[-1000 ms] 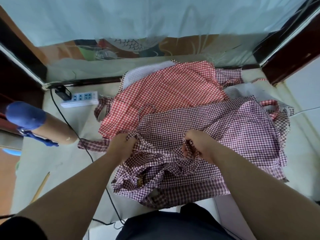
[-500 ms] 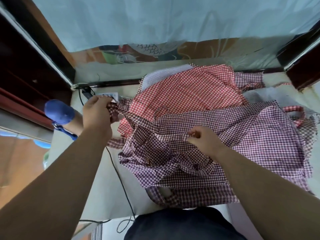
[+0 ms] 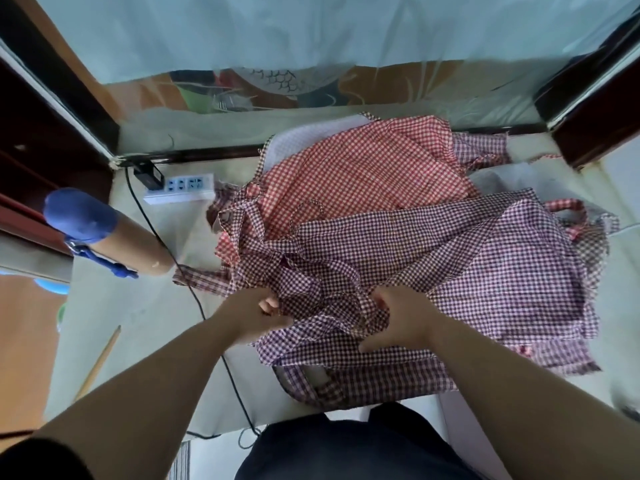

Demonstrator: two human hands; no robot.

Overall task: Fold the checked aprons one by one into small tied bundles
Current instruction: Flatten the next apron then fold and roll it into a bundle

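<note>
Head view: left hand (image 3: 256,313) and right hand (image 3: 405,317) each clutch the bunched purple checked apron (image 3: 485,271); seemingly limp, light cloth, best taken by its straps.

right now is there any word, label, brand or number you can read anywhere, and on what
None can be read.
power strip: sockets only, any marking too blurred to read.
purple checked apron and red checked apron: check pattern only, no legible label.

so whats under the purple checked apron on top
A red-and-white checked apron shows from beneath the purple checked apron at its far edge, pale cloth beyond. Anything below its middle is covered.
</note>
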